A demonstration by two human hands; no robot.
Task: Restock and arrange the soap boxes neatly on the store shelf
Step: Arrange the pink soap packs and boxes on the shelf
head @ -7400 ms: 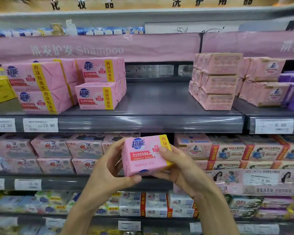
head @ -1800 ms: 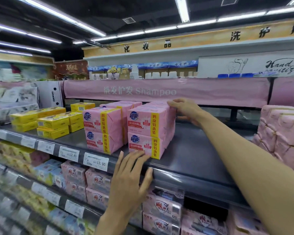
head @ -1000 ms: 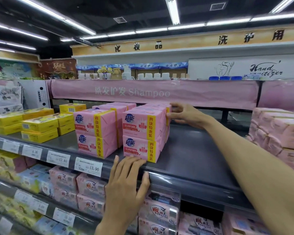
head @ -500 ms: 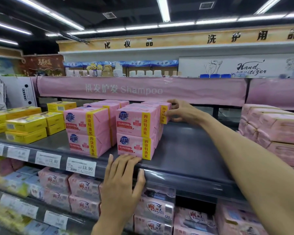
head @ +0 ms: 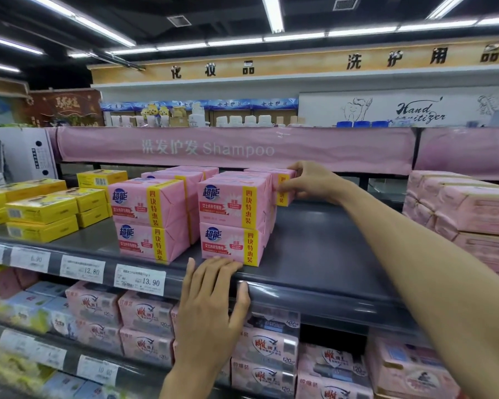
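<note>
Pink soap boxes with yellow bands stand in two stacked columns on the grey shelf (head: 314,254): a left stack (head: 150,217) and a right stack (head: 231,220), with more rows behind. My right hand (head: 306,182) reaches to the back of the right column and grips a pink soap box (head: 283,182) on the top layer, thumb on its side and fingers over its top. My left hand (head: 211,298) rests flat with straight fingers on the shelf's front lip, fingertips just below the right front stack.
Yellow boxes (head: 41,208) lie at the shelf's left. Plain pink packs (head: 458,208) are piled at the right. Price tags (head: 140,279) line the front rail. Lower shelves hold more pink packs (head: 265,349). A pink Shampoo banner (head: 236,149) hangs above.
My right hand has closed round the rear top box, which now juts out to the right of the column. My left hand stays on the shelf lip. The view drifted slightly right.
</note>
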